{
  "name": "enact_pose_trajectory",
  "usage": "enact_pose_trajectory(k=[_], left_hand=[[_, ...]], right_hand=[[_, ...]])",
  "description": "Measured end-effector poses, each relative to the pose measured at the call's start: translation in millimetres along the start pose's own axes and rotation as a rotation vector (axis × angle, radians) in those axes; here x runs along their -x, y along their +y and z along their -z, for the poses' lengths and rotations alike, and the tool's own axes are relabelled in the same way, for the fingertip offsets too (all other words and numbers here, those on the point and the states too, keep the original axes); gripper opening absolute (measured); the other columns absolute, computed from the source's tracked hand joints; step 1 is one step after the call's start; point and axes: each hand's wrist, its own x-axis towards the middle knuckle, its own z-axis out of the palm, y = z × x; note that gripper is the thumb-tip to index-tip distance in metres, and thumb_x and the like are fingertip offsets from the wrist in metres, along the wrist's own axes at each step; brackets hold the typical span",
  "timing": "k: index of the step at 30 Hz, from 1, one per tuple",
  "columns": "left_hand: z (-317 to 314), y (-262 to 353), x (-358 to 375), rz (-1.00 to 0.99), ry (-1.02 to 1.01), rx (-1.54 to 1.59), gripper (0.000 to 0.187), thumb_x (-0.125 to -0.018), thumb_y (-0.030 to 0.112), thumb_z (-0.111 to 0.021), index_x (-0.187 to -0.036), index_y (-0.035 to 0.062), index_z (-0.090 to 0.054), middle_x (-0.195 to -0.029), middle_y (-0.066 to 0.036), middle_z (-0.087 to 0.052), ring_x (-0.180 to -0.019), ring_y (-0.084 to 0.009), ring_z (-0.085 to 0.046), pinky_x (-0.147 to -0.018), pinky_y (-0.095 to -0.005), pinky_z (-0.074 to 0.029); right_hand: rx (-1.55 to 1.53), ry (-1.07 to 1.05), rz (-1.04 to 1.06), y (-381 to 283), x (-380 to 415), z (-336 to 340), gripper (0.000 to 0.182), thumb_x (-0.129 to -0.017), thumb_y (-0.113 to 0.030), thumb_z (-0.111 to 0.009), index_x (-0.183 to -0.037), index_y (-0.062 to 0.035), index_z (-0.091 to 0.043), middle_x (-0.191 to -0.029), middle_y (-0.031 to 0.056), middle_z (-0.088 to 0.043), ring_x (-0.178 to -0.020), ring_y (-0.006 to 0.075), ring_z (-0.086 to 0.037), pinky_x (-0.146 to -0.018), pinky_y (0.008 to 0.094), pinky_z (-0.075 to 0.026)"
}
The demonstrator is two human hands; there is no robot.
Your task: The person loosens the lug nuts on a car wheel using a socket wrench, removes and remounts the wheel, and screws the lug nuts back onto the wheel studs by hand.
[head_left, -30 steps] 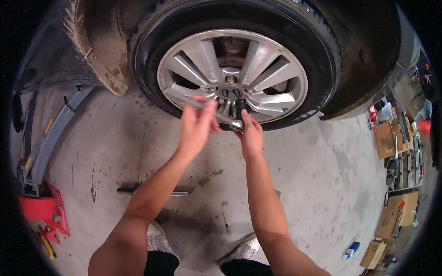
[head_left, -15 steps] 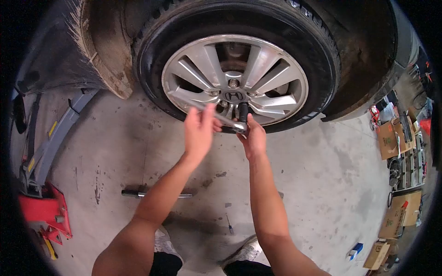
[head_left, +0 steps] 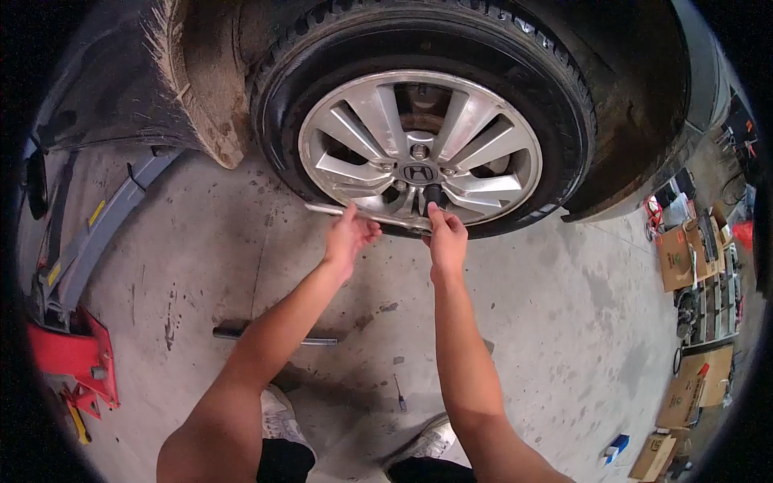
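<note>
Both arms are bare: the left arm (head_left: 256, 348) in the lower left of the frame, the right arm (head_left: 469, 354) right of centre. Each narrows evenly to the wrist; the left grip (head_left: 346, 241) and right grip (head_left: 448, 244) are ungloved. At bottom centre, black legwear (head_left: 287, 463) meets pale shoes (head_left: 279, 416) with greyish patches, perhaps scuffs, though they are too blurred to tell.

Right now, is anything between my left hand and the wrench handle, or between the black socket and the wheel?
Nothing visible stands in the way. Your left hand is right at the wrench handle, and the black socket reaches the wheel below and right of its centre cap. I can't see whether it's fully seated.
</note>
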Motion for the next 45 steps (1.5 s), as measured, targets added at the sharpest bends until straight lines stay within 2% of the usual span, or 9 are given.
enact_pose_trajectory(k=[2, 4, 8, 16, 20, 24, 30, 36, 45], left_hand=[[11, -30, -14, 0.468, -0.05, 0.295, 0.039, -0.103, 0.042, -0.057, -0.109, 0.0039, -0.057, -0.094, -0.012, -0.068, -0.089, -0.0219, -0.067, -0.081, -0.0358, -0.054], [7, -39, -8, 0.486, -0.081, 0.337, 0.037, -0.102, 0.042, -0.058, -0.108, 0.0051, -0.057, -0.1, -0.012, -0.068, -0.096, -0.0231, -0.066, -0.082, -0.0373, -0.052], [-22, 0, 10, -0.075, 0.132, 0.147, 0.043, -0.107, 0.044, -0.05, -0.103, 0.001, -0.055, -0.075, -0.011, -0.068, -0.063, -0.018, -0.066, -0.06, -0.0317, -0.054], [-75, 75, 54, -0.628, -0.201, -0.622, 0.021, -0.1, 0.017, -0.067, -0.099, -0.0028, -0.063, -0.079, -0.008, -0.074, -0.071, -0.0109, -0.069, -0.064, -0.0255, -0.057], [-62, 57, 43, -0.5, -0.024, -0.348, 0.031, -0.105, 0.028, -0.058, -0.095, -0.0009, -0.056, -0.075, -0.012, -0.069, -0.064, -0.0155, -0.068, -0.058, -0.0291, -0.056], [-10, 15, 9, 0.003, 0.119, 0.002, 0.04, -0.103, 0.041, -0.057, -0.102, 0.001, -0.059, -0.085, -0.013, -0.069, -0.078, -0.0209, -0.069, -0.076, -0.0334, -0.058], [20, -57, -29, 0.534, -0.041, 0.335, 0.031, -0.098, 0.039, -0.063, -0.101, 0.0076, -0.061, -0.093, -0.006, -0.068, -0.089, -0.0191, -0.067, -0.072, -0.0339, -0.056], [-39, 34, 18, -0.154, 0.164, 0.205, 0.022, -0.099, 0.032, -0.067, -0.097, 0.0109, -0.06, -0.073, 0.0, -0.062, -0.065, -0.011, -0.06, -0.059, -0.0229, -0.047], [-87, 84, 49, -0.416, -0.155, -0.31, 0.023, -0.098, 0.021, -0.07, -0.106, 0.0005, -0.062, -0.077, -0.005, -0.068, -0.061, -0.0106, -0.064, -0.056, -0.0252, -0.053]], right_hand=[[-0.007, 0.026, -0.025, -6, 3, -4, 0.031, -0.093, -0.04, -0.074, -0.09, -0.0106, -0.063, -0.082, -0.0046, -0.057, -0.078, 0.0101, -0.055, -0.073, 0.0303, -0.047], [-0.021, 0.014, -0.049, -3, -2, -3, 0.033, -0.094, -0.039, -0.072, -0.096, -0.007, -0.065, -0.084, -0.0028, -0.059, -0.078, 0.011, -0.055, -0.071, 0.0304, -0.047], [-0.095, -0.051, -0.149, 0, -11, 5, 0.04, -0.097, -0.042, -0.068, -0.108, -0.0032, -0.066, -0.091, 0.0, -0.062, -0.083, 0.0151, -0.058, -0.077, 0.0338, -0.051], [-0.179, 0.032, -0.135, 6, -2, -1, 0.031, -0.101, -0.042, -0.062, -0.093, -0.0126, -0.065, -0.084, -0.0032, -0.06, -0.081, 0.0126, -0.058, -0.075, 0.0328, -0.05], [-0.152, 0.021, -0.044, 16, -8, 2, 0.031, -0.101, -0.041, -0.063, -0.094, -0.0108, -0.066, -0.084, -0.0034, -0.059, -0.078, 0.0103, -0.056, -0.072, 0.0302, -0.048], [-0.073, 0.075, 0.037, 10, -6, 0, 0.039, -0.101, -0.037, -0.064, -0.079, -0.0047, -0.063, -0.065, -0.0024, -0.054, -0.059, 0.009, -0.049, -0.055, 0.0263, -0.04], [-0.051, 0.082, 0.008, 14, -14, 0, 0.036, -0.1, -0.036, -0.066, -0.083, -0.0046, -0.068, -0.071, -0.0021, -0.06, -0.063, 0.0088, -0.052, -0.059, 0.0272, -0.043], [0.128, 0.008, 0.006, 15, -18, 9, 0.047, -0.098, -0.043, -0.064, -0.081, 0.0009, -0.07, -0.067, 0.0032, -0.061, -0.065, 0.0132, -0.052, -0.066, 0.0321, -0.045], [-0.129, 0.027, -0.065, -6, -3, 0, 0.033, -0.099, -0.032, -0.063, -0.089, -0.0019, -0.069, -0.073, -0.0004, -0.058, -0.064, 0.0112, -0.054, -0.059, 0.0282, -0.047]])
